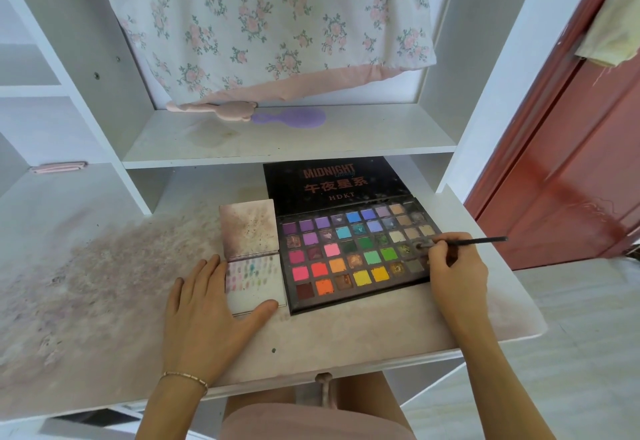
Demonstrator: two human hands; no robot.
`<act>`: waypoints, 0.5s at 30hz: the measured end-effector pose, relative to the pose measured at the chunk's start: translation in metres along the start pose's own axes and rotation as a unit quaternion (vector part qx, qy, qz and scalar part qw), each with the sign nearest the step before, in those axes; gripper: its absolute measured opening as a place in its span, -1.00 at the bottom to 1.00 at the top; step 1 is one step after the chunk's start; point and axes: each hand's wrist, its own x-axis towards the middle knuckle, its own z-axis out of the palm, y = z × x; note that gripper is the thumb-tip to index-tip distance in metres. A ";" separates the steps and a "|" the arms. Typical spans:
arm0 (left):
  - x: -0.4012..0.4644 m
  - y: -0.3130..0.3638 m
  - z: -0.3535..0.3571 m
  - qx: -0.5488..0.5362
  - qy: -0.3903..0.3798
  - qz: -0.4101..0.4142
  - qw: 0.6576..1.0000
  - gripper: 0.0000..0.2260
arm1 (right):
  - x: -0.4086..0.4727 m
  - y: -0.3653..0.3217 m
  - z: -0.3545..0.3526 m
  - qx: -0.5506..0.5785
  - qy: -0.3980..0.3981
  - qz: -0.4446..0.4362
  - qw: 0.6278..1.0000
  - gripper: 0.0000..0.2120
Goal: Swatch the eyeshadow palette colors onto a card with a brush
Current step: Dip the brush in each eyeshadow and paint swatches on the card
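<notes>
An open eyeshadow palette (356, 252) with several rows of bright pans lies on the desk, its black lid (332, 181) propped up behind. My right hand (457, 270) is closed on a thin dark brush (478, 240), whose tip rests in a greyish pan near the palette's right edge. Left of the palette lies a white card (256, 287) bearing rows of small colour swatches on its upper half. My left hand (207, 311) lies flat on the desk, fingers along the card's left edge and thumb on its lower edge. A stained pinkish card (249, 228) lies just behind the white one.
The white desk top (104, 283) is smeared with pinkish powder on the left. On the shelf above lie a pink comb (214, 108) and a purple brush (294, 117). A floral cloth (263, 24) hangs behind. A red door (571, 162) stands at the right.
</notes>
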 end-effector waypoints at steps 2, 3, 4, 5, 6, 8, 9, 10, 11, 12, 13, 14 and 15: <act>0.000 0.000 0.000 0.001 0.000 0.001 1.000 -0.09 | 0.000 0.000 0.000 -0.002 -0.007 -0.002 1.000 -0.90; -0.001 0.000 0.000 0.001 0.000 0.001 1.000 -0.09 | 0.000 0.000 0.000 -0.002 -0.008 -0.003 1.000 -0.89; -0.001 0.000 0.000 0.000 0.001 0.000 1.000 -0.09 | 0.000 0.000 0.000 -0.002 -0.008 -0.003 1.000 -0.87; 0.000 0.000 -0.001 0.000 0.001 -0.001 1.000 -0.09 | 0.000 0.000 0.000 -0.003 -0.007 -0.003 1.000 -0.84; 0.000 0.000 -0.001 0.002 0.001 -0.001 1.000 -0.09 | 0.000 0.001 0.000 -0.004 -0.005 -0.002 1.000 -0.84; 0.000 0.000 -0.002 0.006 -0.001 -0.001 1.000 -0.09 | 0.000 0.000 0.000 0.001 0.002 -0.002 1.000 -0.88; 0.000 0.000 -0.002 0.009 -0.003 0.000 1.000 -0.08 | -0.001 0.000 -0.001 0.006 0.006 -0.007 1.000 -0.90; -0.001 0.000 -0.002 0.012 -0.005 0.000 1.000 -0.07 | -0.003 -0.001 -0.001 0.014 0.008 -0.016 1.000 -0.91; -0.001 0.000 -0.002 0.013 -0.006 0.001 1.000 -0.05 | -0.004 -0.002 -0.001 0.022 0.007 -0.027 0.999 -0.90; -0.001 0.000 -0.002 0.013 -0.006 0.000 1.000 -0.03 | -0.007 -0.005 -0.001 0.032 0.001 -0.040 0.999 -0.87; -0.002 0.000 -0.002 0.015 -0.005 -0.001 1.000 -0.01 | -0.009 -0.007 0.000 0.043 -0.009 -0.050 0.998 -0.84; -0.002 0.000 -0.002 0.019 -0.005 -0.001 1.000 0.00 | -0.012 -0.010 0.002 0.056 -0.019 -0.058 0.997 -0.80; -0.002 0.000 -0.002 0.024 -0.006 -0.002 1.000 0.00 | -0.015 -0.013 0.004 0.067 -0.032 -0.062 0.995 -0.77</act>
